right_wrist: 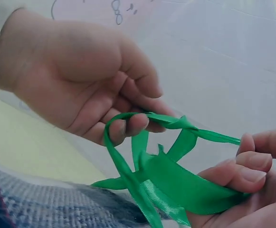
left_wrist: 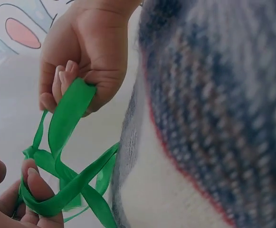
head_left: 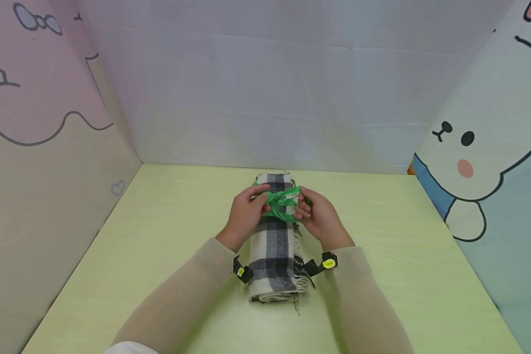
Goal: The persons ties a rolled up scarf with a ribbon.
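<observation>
A rolled plaid scarf (head_left: 272,246) in black, grey and white lies lengthwise on the table, its fringe along the right side. Green ribbon (head_left: 285,201) crosses over its far half, with loops raised above the cloth. From the left, my left hand (head_left: 244,214) holds a loop that runs round its curled fingers, clearly seen in the right wrist view. My right hand (head_left: 319,216) pinches the ribbon's other part from the right side. Between the hands, a small twisted crossing of the ribbon (right_wrist: 187,124) stands above the scarf.
The pale yellow table (head_left: 159,255) is bordered by a white back panel (head_left: 265,98). Side panels with cartoon drawings stand left and right, a white rabbit (head_left: 482,128) on the right one. Black straps with yellow labels (head_left: 329,263) sit at both wrists.
</observation>
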